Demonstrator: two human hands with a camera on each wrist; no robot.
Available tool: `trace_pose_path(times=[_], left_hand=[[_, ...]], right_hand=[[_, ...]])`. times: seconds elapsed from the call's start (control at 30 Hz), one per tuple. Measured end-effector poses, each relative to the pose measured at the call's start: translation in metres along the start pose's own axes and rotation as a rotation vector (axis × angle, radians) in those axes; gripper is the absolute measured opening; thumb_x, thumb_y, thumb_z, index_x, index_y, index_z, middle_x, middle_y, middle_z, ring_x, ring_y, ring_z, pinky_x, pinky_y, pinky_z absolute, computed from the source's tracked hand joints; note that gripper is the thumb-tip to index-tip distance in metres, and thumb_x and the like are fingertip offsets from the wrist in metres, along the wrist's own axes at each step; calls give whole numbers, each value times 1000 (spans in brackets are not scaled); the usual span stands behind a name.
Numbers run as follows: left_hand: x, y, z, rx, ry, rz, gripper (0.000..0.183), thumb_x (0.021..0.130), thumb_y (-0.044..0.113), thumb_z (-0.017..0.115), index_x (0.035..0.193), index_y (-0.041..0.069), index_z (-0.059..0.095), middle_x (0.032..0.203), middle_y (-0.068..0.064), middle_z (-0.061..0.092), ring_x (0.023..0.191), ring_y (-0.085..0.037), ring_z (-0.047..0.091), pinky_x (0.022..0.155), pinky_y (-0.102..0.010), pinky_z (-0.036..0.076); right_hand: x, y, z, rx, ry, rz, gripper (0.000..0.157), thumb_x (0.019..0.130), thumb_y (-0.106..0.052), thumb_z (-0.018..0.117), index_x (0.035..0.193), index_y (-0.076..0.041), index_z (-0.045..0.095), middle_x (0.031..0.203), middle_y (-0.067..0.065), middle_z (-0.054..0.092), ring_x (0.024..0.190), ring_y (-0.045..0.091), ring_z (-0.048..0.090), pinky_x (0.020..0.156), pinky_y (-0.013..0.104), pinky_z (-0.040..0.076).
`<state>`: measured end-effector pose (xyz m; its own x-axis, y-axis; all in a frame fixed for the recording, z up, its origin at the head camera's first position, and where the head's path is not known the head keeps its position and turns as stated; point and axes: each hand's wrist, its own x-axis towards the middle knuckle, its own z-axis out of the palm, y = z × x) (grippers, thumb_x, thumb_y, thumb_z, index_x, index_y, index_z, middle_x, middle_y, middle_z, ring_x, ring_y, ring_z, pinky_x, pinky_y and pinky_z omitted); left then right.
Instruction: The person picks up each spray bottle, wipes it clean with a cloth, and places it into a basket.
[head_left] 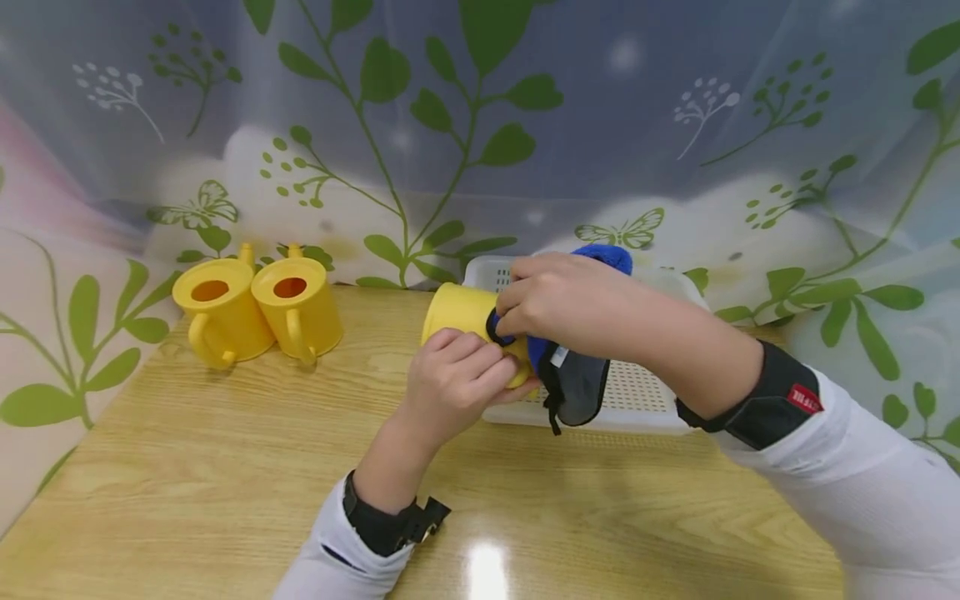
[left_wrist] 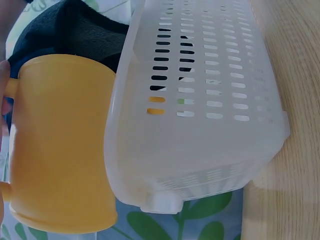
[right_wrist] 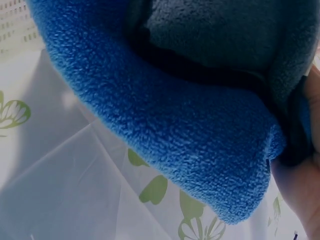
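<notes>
My left hand (head_left: 457, 379) grips a yellow watering can (head_left: 459, 308), which lies tipped on its side over the front left part of a white basket. In the left wrist view the can's smooth round body (left_wrist: 65, 150) shows beside the basket wall. The right hand (head_left: 566, 302) pinches a cloth (head_left: 583, 387), blue plush on one face and grey on the other, with black edging and a small white tag. It presses part of the cloth against the end of the can. Close up, the cloth (right_wrist: 170, 120) hangs in a fold from the fingers.
The white perforated plastic basket (head_left: 652, 421) stands on the wooden table (head_left: 225, 483) against a leaf-patterned curtain (head_left: 585, 167). Two more yellow watering cans, a left one (head_left: 240, 325) and a right one (head_left: 322, 317), stand side by side at the back left.
</notes>
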<state>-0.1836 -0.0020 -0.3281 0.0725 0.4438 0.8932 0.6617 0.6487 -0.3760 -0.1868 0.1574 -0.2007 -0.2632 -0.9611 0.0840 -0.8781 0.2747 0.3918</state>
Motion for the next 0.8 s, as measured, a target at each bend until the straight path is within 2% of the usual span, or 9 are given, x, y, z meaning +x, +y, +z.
trace_pose_path(times=[0.2,0.33,0.47,0.57,0.7,0.8], left_hand=[[1,3,0,-5,15,31,34,78,43,68,65,16,53,59,8,56,64,-8,51,60,-23,41],[3,7,1,-22,35,50,33,79,44,68,65,18,53,59,10,55,64,-6,51,61,-22,41],[5,12,2,-36,48,75,32,79,45,67,67,20,53,59,11,54,64,-4,51,63,-21,42],[4,14,3,-58,30,73,32,79,45,67,67,20,53,60,12,54,64,-4,51,64,-22,42],[2,12,2,-80,-22,41,34,79,45,67,66,17,52,60,10,56,65,-7,51,64,-23,41],[1,6,1,-63,-43,20,36,80,45,66,64,16,51,60,8,56,64,-8,51,62,-23,41]], right_hand=[[15,3,0,44,-15,7,29,82,4,53,66,-20,53,64,-7,41,63,15,30,59,25,27],[26,5,1,69,-16,-3,28,85,2,51,69,-21,56,69,-10,49,66,15,34,62,26,30],[35,7,6,101,-38,-13,24,88,-2,55,86,-21,68,87,-9,63,73,15,41,68,26,37],[34,7,8,136,-51,-12,21,87,-5,57,90,-22,70,92,-9,65,75,15,43,69,26,39],[24,7,9,157,-30,-20,22,85,-5,59,82,-24,68,82,-12,62,70,13,39,65,25,37],[12,7,6,152,-32,-25,23,84,-4,60,83,-25,69,80,-12,60,68,12,36,63,24,34]])
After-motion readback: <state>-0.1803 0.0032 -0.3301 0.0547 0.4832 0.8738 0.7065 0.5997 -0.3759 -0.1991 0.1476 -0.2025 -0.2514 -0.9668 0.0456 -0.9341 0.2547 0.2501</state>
